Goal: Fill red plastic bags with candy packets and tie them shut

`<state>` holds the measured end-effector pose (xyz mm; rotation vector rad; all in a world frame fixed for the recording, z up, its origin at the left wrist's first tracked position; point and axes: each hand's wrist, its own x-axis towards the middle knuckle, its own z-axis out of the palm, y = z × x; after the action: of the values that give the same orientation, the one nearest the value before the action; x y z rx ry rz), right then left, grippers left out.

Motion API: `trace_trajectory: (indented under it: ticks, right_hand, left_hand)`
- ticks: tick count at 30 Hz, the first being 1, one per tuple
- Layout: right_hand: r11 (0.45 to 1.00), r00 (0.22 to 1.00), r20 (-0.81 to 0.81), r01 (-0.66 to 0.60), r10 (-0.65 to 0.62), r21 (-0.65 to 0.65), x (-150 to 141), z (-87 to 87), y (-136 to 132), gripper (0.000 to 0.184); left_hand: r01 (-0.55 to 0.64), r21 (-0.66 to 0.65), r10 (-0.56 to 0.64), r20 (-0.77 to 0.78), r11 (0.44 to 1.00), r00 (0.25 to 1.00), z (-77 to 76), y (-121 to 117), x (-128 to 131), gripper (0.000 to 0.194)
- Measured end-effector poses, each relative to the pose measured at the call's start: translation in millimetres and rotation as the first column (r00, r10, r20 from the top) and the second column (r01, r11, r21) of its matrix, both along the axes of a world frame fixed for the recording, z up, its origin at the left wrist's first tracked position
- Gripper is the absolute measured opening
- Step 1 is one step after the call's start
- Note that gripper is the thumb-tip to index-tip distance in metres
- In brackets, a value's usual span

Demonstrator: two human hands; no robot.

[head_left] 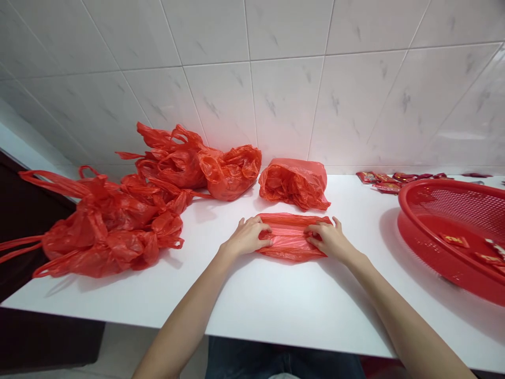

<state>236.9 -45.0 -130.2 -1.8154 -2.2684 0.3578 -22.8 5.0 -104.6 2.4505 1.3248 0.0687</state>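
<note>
A red plastic bag (290, 237) lies flattened on the white table, stretched sideways between my two hands. My left hand (249, 235) is closed on its left end, thumb and fingers pinching the thin plastic. At the other end my right hand (325, 238) grips the bag the same way, fingers curled in towards the middle. A paler pink strip runs across the bag between my fingertips. Just behind it, close to the wall, sits a crumpled bundle of red plastic bags (294, 184).
Several filled red plastic bags (114, 226) are heaped at the left, with more filled bags (231, 171) against the tiled wall. On the right stands a red mesh basket (414, 231) holding small red packets. Other red packets (389, 181) lie behind it on the white table (276, 305).
</note>
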Motion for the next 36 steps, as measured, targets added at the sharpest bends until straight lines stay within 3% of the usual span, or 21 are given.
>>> trace_trajectory:
  ticks: [9, 13, 17, 20, 24, 29, 36]
  right_hand:
    - [0.999, 0.991, 0.132, 0.023, -0.017, -0.039, 4.1, 8.1, -4.8, 0.026]
    - [0.998, 0.98, 0.195, 0.013, -0.024, 0.054, 1.8, 11.0, -10.7, 0.025]
    - [0.966, 0.992, 0.096, -0.105, 0.085, 0.237, -5.6, 9.9, -15.3, 0.026]
    - [0.941, 0.982, 0.045, -0.19, 0.184, 0.28, -12.6, 5.6, -16.2, 0.027]
    - [0.959, 0.967, 0.04, -0.255, 0.252, 0.121, -12.5, 2.4, -15.5, 0.031]
    - [0.961, 0.967, -0.01, -0.255, 0.256, -0.111, 1.6, 11.1, -15.3, 0.038]
    - [0.95, 0.965, -0.11, -0.253, 0.236, -0.183, 17.9, 15.8, -14.4, 0.04]
  left_hand:
    - [-0.035, -0.046, 0.036, 0.019, 0.998, 0.999, -0.8, -0.9, -4.1, 0.043]
    - [-0.036, -0.022, 0.037, 0.012, 0.999, 0.999, 0.6, -3.0, -3.6, 0.037]
    - [0.077, 0.117, -0.087, 0.082, 0.99, 0.993, -0.1, -7.4, 2.9, 0.019]
    - [0.21, 0.195, -0.237, 0.128, 0.958, 0.963, -7.7, -9.3, 12.6, 0.028]
    - [0.27, 0.084, -0.276, 0.07, 0.959, 0.958, -19.9, -9.2, 21.3, 0.039]
    - [0.171, -0.099, -0.173, -0.014, 0.98, 0.985, -18.8, -7.0, 16.8, 0.05]
    - [0.114, -0.22, -0.122, -0.021, 0.969, 0.992, -11.4, -3.7, 5.2, 0.068]
